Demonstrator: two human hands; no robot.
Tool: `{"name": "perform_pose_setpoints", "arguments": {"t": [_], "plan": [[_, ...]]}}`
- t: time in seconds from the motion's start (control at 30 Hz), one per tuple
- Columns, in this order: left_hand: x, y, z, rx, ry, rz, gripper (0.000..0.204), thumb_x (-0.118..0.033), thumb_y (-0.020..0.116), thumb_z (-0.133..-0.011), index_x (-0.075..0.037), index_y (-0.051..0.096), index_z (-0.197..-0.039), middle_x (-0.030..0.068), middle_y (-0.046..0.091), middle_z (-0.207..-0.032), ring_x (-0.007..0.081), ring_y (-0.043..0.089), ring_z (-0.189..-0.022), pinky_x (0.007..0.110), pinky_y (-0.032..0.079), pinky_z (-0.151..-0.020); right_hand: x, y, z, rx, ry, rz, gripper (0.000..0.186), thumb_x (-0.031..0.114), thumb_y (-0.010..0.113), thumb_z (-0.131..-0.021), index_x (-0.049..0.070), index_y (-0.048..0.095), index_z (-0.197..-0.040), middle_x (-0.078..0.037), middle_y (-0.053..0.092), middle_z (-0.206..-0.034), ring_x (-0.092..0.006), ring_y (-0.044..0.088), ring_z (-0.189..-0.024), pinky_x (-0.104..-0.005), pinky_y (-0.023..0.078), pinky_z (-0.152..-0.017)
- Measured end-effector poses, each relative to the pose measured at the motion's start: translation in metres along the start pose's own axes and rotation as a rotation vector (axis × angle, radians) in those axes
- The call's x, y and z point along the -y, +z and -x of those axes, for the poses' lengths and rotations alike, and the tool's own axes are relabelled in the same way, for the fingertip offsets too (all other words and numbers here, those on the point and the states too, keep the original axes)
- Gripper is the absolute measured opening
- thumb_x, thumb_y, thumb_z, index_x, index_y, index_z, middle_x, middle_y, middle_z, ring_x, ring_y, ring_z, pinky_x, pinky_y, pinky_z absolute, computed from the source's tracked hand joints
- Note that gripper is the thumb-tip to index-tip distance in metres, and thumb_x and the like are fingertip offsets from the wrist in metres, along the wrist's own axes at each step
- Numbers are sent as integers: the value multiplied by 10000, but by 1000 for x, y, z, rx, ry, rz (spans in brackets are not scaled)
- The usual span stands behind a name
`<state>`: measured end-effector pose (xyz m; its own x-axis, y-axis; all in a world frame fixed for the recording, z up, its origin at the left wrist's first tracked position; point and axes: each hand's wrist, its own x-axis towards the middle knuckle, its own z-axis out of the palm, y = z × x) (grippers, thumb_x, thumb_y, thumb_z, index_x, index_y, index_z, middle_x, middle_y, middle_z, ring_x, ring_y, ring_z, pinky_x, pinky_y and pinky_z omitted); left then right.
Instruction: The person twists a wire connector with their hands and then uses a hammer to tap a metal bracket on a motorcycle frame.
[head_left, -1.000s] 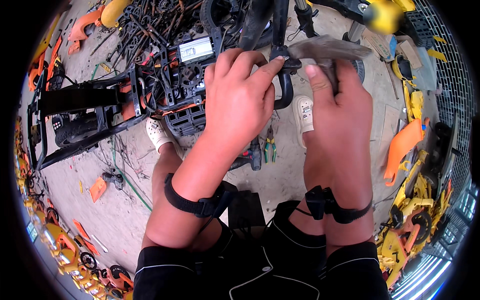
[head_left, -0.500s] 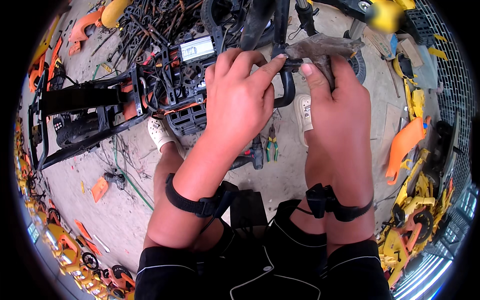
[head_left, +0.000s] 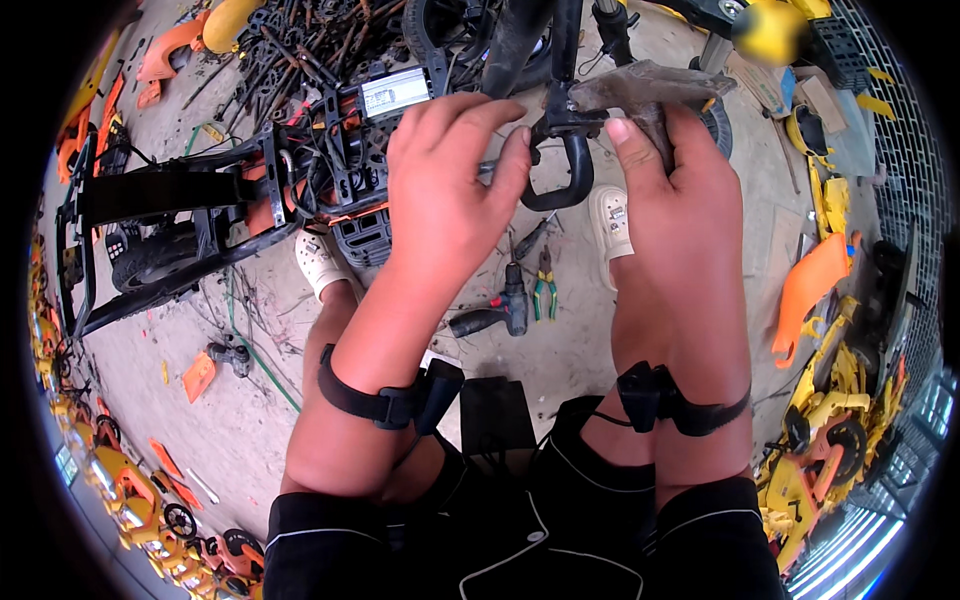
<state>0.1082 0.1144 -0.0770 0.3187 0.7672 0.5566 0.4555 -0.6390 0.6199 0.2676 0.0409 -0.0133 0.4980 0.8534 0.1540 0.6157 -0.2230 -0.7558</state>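
My right hand is closed round the handle of a worn hammer with a long grey-brown head. The head lies crosswise, its left end right by a black bracket on the vehicle frame's tube; whether they touch I cannot tell. Just below that bracket curves a black looped bar. My left hand hovers left of the loop, thumb and fingers apart, with nothing seen in it. Behind it lies the black vehicle frame with wiring and a silver box; the hand hides part of it.
A cordless drill and green-handled pliers lie on the concrete floor between my feet. Rusty metal rods are heaped at the far left. Orange and yellow panels lie along the right side.
My left hand has drawn back left from the bracket, and its thumb and fingers have spread. The black loop and drill now show more fully. My right hand keeps the hammer nearly still.
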Motion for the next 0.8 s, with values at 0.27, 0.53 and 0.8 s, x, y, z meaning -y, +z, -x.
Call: {"name": "perform_pose_setpoints", "arguments": {"t": [0.27, 0.53, 0.8], "plan": [[1, -18, 2, 64, -123, 81, 153, -130, 802, -895, -18, 708, -937, 100, 703, -863, 262, 658, -783, 350, 523, -730, 19, -12, 0, -58, -41, 113, 343, 306, 678, -997, 44, 635, -1214, -219, 727, -943, -451, 694, -917, -450, 552, -771], [3, -36, 1, 49, -159, 92, 248, -211, 712, -983, -4, 667, -854, 138, 643, -761, 311, 615, -696, 394, 493, -635, 29, -7, -8, 155, 122, 369, 393, 342, 655, -1014, 40, 629, -1265, -198, 724, -979, -348, 680, -903, -419, 525, -814], [2, -55, -4, 102, -197, 71, 431, -270, 704, -965, -2, 534, -673, 165, 543, -640, 389, 533, -591, 467, 419, -546, 41, -25, -6, -49, -58, 233, 388, 354, 684, -995, 33, 650, -1211, -203, 730, -966, -351, 713, -891, -411, 544, -811]]}}
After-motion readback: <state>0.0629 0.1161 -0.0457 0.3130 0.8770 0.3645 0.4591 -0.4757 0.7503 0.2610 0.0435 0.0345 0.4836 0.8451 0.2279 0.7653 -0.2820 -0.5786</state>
